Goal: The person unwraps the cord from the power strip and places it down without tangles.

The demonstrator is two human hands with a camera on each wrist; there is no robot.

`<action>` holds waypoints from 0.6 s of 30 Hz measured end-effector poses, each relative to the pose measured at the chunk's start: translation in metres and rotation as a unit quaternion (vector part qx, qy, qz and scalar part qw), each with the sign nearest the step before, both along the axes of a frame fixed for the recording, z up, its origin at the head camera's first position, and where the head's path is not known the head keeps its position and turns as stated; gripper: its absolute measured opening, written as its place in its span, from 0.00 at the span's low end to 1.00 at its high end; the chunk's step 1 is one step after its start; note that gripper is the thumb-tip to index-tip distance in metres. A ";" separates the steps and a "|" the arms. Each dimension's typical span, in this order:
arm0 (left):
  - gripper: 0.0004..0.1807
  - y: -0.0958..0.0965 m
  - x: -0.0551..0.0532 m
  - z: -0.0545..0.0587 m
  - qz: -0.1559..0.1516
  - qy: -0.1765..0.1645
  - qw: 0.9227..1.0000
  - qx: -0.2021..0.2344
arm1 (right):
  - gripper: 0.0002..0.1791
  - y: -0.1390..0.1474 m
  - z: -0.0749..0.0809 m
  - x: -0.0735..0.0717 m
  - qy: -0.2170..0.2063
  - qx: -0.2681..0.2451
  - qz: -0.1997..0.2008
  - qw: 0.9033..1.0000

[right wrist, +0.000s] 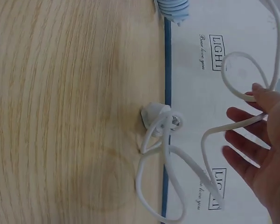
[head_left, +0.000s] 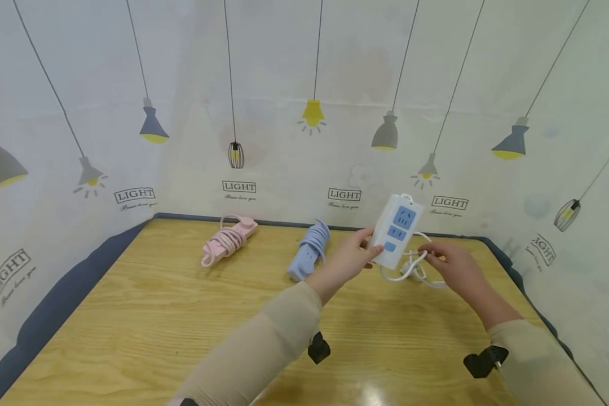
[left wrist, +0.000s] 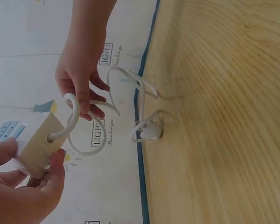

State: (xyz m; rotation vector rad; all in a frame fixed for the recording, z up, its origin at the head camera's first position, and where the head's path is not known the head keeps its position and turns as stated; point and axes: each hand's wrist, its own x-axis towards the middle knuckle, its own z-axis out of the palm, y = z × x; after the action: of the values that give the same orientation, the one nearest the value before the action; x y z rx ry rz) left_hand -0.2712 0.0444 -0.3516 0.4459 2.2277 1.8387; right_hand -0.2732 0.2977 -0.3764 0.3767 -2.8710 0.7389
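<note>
My left hand [head_left: 347,256] grips a white power strip [head_left: 385,243] with blue sockets by its lower left edge, tilted above the table. From its end comes a white cord [left wrist: 71,122]. My right hand [right wrist: 275,135] pinches that cord between thumb and index finger, the other fingers spread loosely. Loops of cord hang below it to the white plug [right wrist: 155,117], which lies on the table near the back edge. Left of my hands lies a blue power strip [head_left: 304,260] with its cord wound round it.
A pink power strip [head_left: 229,241], also wrapped in its cord, lies farther left on the wooden table [head_left: 172,327]. Behind the table hangs a pale curtain [head_left: 284,67] printed with lamps. Dark blue trim [head_left: 35,301] runs along the table's left and back edges.
</note>
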 end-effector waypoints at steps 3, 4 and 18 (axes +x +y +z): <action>0.23 0.005 -0.007 -0.009 0.004 -0.024 1.000 0.010 | 0.17 0.001 -0.007 -0.008 -0.029 -0.013 -0.014 0.999; 0.22 0.006 -0.009 -0.013 0.008 -0.031 0.999 0.015 | 0.17 0.000 -0.009 -0.010 -0.040 -0.019 -0.017 0.999; 0.17 0.029 -0.021 -0.050 0.092 -0.117 0.984 0.096 | 0.17 -0.012 -0.027 -0.031 -0.162 -0.184 -0.049 0.968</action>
State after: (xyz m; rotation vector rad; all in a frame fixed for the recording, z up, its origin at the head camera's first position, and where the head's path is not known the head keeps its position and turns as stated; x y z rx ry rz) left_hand -0.2919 0.0736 -0.4018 0.0502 2.0033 2.0871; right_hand -0.3045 0.2855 -0.4031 0.0676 -2.9161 1.3956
